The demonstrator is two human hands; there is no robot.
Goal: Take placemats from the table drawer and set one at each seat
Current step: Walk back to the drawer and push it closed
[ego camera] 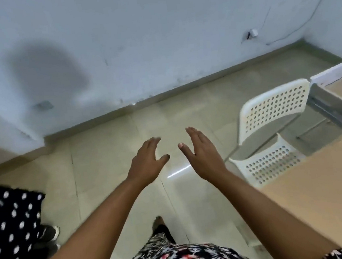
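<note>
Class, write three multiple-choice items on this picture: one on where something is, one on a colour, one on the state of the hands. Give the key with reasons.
1. Where is the chair?
A. at the left wall
B. at the right, beside the table
C. behind the person

2. What colour is the chair?
A. white
B. black
C. red

3. How are the left hand and right hand?
A. both gripping a placemat
B. one on the chair
C. both open, holding nothing

Key: 1 B, it stands by the table edge on the right; 2 A, its perforated back and seat are white; 3 C, the fingers are straight over the floor.
</note>
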